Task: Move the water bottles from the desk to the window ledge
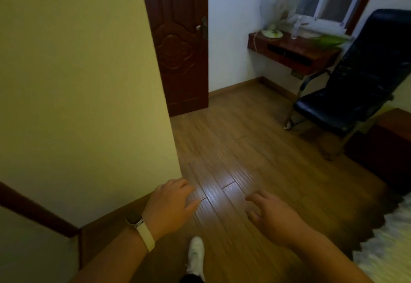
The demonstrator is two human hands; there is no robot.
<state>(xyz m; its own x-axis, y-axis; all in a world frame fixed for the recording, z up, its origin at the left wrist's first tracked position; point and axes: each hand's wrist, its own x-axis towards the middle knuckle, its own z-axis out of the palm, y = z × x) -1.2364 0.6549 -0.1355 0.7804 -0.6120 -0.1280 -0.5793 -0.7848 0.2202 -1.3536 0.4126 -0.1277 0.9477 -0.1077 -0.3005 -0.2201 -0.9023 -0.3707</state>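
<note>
Both hands are hovering empty over the brown wooden plank floor [244, 138] at the bottom of the frame. The left hand [171, 205] is keeping its grip released, fingers loosely spread, and the right hand [273, 213] is doing likewise, grasping nothing. In the upper right, one clear plastic water bottle [294, 30] is standing, as far as the blur allows, on the dark red-brown wooden desk [311, 48], just under the white window ledge [324, 26]. Nothing bottle-like is showing on that ledge. By my reckoning the carrying is yet to come: crossing the floor, picking up, setting down.
</note>
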